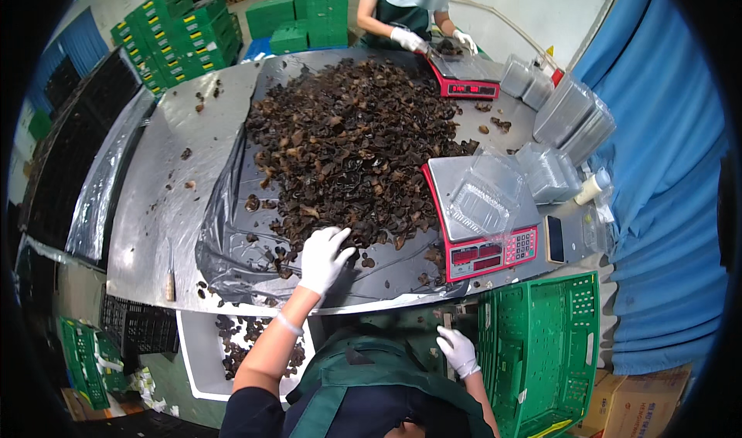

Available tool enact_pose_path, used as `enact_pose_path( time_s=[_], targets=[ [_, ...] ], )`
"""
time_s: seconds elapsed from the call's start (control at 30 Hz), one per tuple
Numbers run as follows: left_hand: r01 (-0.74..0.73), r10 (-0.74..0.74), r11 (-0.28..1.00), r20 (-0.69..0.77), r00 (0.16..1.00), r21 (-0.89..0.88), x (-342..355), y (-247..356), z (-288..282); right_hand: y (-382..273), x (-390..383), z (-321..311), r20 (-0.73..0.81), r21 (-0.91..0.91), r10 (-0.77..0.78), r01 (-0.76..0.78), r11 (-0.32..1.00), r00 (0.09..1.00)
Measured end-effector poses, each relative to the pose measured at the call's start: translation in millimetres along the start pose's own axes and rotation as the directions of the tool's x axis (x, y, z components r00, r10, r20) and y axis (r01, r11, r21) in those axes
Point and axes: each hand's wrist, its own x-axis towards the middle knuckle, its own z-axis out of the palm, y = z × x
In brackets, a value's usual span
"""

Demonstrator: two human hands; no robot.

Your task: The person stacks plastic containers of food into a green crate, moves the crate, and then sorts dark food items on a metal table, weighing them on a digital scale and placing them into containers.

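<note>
In the head view we see the left hand [325, 256], in a white glove, lying with fingers spread on the near edge of a broad heap of dried mushrooms [348, 144], dark brown, curled and brittle-looking, piled on crinkled grey plastic sheeting [224, 229] over a steel table [154, 198]. The right hand [457, 351], also gloved in white, hangs low by our green apron [371, 368] with fingers loosely curled; we cannot tell whether it grips anything. Just right of the heap stands a red scale [479, 237] with a flat metal pan bearing an open clear plastic clamshell tray [487, 198]. Stacks of like trays [576, 113] lie beyond, their edges blurring together. A green slotted crate [541, 353] sits below the table, partly cut off. Across the table another person's gloved hands [410, 40] work at a second scale [464, 78].
</note>
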Motion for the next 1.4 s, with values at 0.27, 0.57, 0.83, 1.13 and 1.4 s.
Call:
enact_pose_path(
  time_s=[0.27, 0.57, 0.83, 1.13, 1.4],
  targets=[
    [-0.044, 0.015, 0.988, 0.194, 0.981, 0.148, 32, -26, 78, -49, 54, -10, 0.087, -0.059, -0.008, 0.013, 0.998, 0.996],
    [0.557, -0.501, 0.769, 0.245, 0.830, -0.313, -26, 13, 49, -72, 144, -23, 0.328, 0.246, -0.150, 0.069, 0.967, 0.933],
    [0.688, -0.631, 0.536, 0.308, 0.712, -0.490, -24, 64, 45, -105, 219, 16, 0.334, 0.511, -0.390, 0.183, 0.840, 0.858],
    [0.720, -0.703, 0.011, 0.507, 0.499, -0.694, -53, 53, 18, -94, 229, 37, 0.849, 0.509, -0.087, -0.762, 0.400, 0.522],
    [0.862, -0.800, 0.489, -0.325, 0.505, 0.135, -180, -45, -81, -75, 220, 34, 0.445, 0.336, -0.204, 0.048, 0.941, 0.872]
  ],
)
